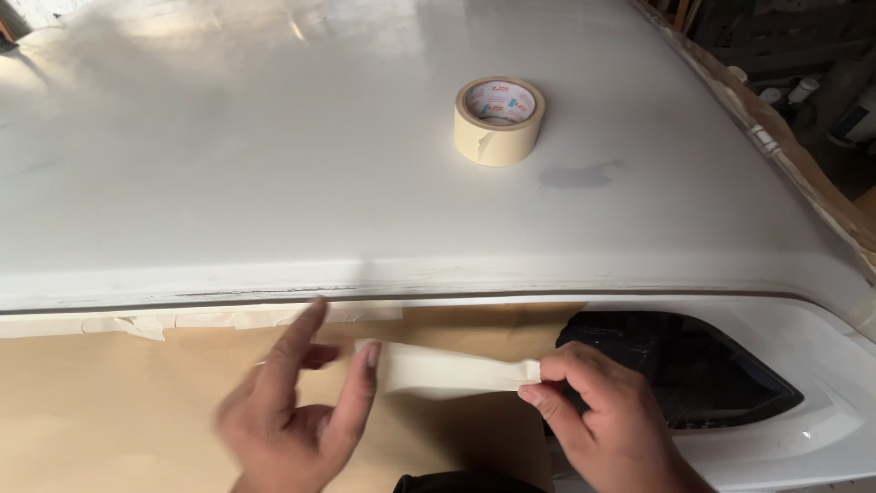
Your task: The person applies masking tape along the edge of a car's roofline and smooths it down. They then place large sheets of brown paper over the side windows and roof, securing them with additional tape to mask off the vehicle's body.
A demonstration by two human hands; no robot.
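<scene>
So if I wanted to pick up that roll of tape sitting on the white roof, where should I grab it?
Grab the tape roll by its outer cream sides, coming straight down from above. It lies flat on the white panel with its hole facing up and nothing beside it, so fingers can pinch across the ring, or hook one finger into the hole.
</scene>
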